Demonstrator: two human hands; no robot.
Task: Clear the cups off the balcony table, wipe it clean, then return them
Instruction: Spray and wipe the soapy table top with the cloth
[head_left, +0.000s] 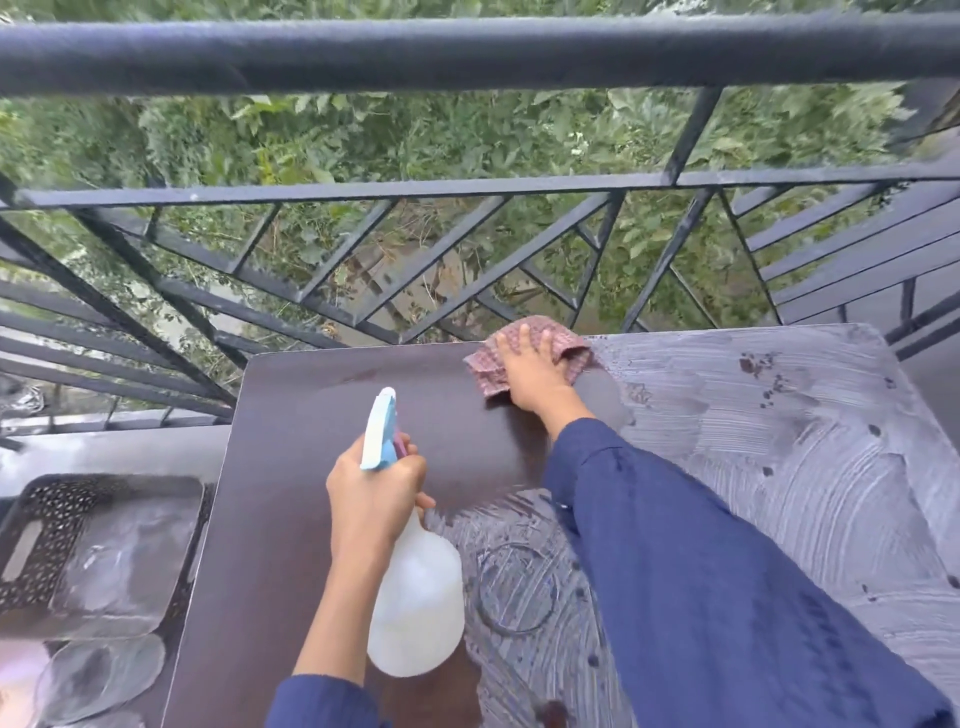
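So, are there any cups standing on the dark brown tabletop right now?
No: the dark brown tabletop carries only the pink checked cloth under the right hand, plus smeary wet streaks.

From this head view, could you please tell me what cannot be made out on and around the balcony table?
- Table: the near edge and right corner are cut off by the frame; the right sleeve covers a strip of it.
- Cloth: its middle lies hidden under the right hand.
- Spray bottle: the left hand wraps its neck and trigger.
- Things on the perforated tray, lower left: glare and blur; whether they are the cups cannot be told.
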